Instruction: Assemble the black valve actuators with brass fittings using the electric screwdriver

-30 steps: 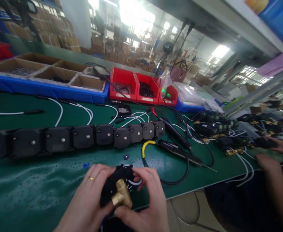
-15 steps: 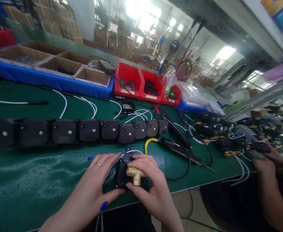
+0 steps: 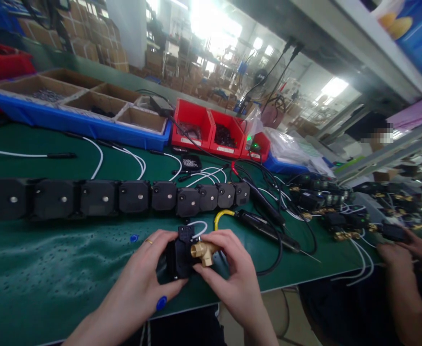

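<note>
Near the bench's front edge, my left hand point(image 3: 142, 274) grips a black actuator housing point(image 3: 184, 254) between thumb and fingers. A short white cable point(image 3: 199, 223) loops from its top. My right hand point(image 3: 228, 269) pinches a brass three-way valve body point(image 3: 204, 252) from the right, close against the housing's right side; whether the two are joined cannot be told. A row of black actuator housings point(image 3: 135, 196) stands just behind my hands. To the right of the row lies a black electric screwdriver point(image 3: 264, 226) with a yellow cable loop.
Behind the row are a blue divided tray point(image 3: 124, 133) and red bins point(image 3: 192, 126) with small parts. White cables point(image 3: 211, 174) lie before the bins. Brass-fitted units point(image 3: 340, 221) crowd the right side, where another person's hands point(image 3: 398, 250) hold a black unit. A shelf hangs overhead.
The housing has tilted and shifted slightly left in my left hand. The brass valve body has turned, so its left opening faces me more. The other person's hands moved slightly.
</note>
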Demonstrator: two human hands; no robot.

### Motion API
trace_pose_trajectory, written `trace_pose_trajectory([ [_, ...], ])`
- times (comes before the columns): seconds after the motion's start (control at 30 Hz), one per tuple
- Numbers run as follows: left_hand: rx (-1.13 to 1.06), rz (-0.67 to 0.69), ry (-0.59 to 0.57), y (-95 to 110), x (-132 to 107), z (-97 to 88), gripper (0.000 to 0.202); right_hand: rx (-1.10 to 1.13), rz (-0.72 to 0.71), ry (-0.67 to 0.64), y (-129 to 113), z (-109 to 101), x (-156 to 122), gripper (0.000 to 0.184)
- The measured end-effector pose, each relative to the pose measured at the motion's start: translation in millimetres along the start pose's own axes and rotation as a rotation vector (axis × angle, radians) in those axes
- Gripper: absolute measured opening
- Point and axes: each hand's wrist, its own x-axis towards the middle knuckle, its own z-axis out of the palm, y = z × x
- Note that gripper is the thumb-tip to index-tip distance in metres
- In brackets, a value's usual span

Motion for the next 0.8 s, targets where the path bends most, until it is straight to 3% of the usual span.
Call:
trace_pose_trajectory([
  [0.1,-0.026,-0.044,0.07,2,0,-3.6,0.042,0.099,0.131,-0.005,3,1,3,0.044],
  [0.23,-0.172,-0.15,0.081,6,3,-9.0,0.046,0.122,0.25,-0.213,2,1,9,0.058],
  [0.37,-0.374,-0.293,0.079,4,-2,-10.9,0.059,0.435,0.37,-0.353,6,13,11,0.076],
  [0.47,-0.509,-0.375,0.039,-4,-6,-16.5,0.066,0.56,0.388,-0.298,7,30,10,0.082],
  [0.57,-0.54,-0.324,0.023,-12,-9,-28.9,0.061,0.55,0.319,-0.179,2,49,9,0.07],
  [0.67,-0.393,-0.207,0.112,-11,-11,-42.1,0.059,0.517,0.227,-0.061,-9,66,10,0.063],
  [0.8,-0.313,-0.192,0.199,7,-6,-48.1,0.078,0.391,0.148,0.093,-23,85,10,0.061],
])
